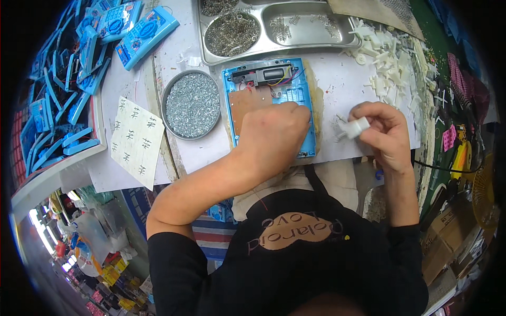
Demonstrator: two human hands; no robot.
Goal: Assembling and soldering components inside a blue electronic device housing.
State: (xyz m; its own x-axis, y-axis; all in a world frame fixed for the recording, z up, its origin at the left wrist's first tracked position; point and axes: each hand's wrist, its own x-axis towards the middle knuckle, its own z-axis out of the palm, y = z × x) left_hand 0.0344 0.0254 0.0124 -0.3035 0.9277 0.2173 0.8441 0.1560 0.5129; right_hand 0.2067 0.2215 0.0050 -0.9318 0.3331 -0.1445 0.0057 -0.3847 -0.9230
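Observation:
A blue plastic toy housing (310, 131) lies open-side up in front of me, with a brown circuit board (242, 113), a black battery compartment or motor block (263, 76) and coloured wires inside. My left hand (276, 137) is closed over the lower part of the housing; its fingertips and whatever they may hold are hidden beneath it. To the right of the housing, my right hand (387, 131) pinches a white plastic part (354, 128) between thumb and fingers, just above the table. Thin, blurred metal-coloured bits show beside that part.
A round grey dish of small screws (191, 105) stands left of the housing. Behind it is a metal compartment tray (311, 50) with springs. White plastic parts (387, 68) are heaped at the right. Blue toy housings (68, 89) fill a bin at the left. A marked card (134, 142) lies nearby.

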